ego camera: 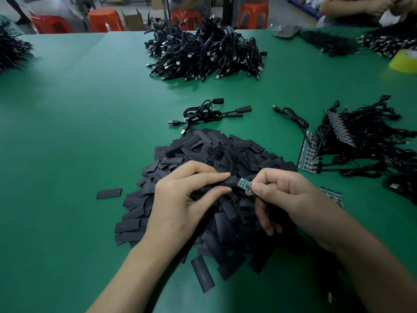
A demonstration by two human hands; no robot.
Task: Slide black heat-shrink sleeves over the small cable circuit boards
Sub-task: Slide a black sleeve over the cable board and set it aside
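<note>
A small green circuit board (244, 184) is held over a heap of flat black heat-shrink sleeves (216, 159). My right hand (291, 199) pinches the board's right end, where its cable runs off under my palm. My left hand (185, 197) pinches a black sleeve (229, 183) whose open end sits at the board's left end. Most of the board still shows bare.
Bare boards with cables (352, 145) lie bundled at the right, with a short strip of boards (331, 195) beside my right wrist. Two sleeved cables (203, 114) lie behind the heap. A large cable pile (205, 53) sits further back. A yellow tape roll (405, 61) is at far right.
</note>
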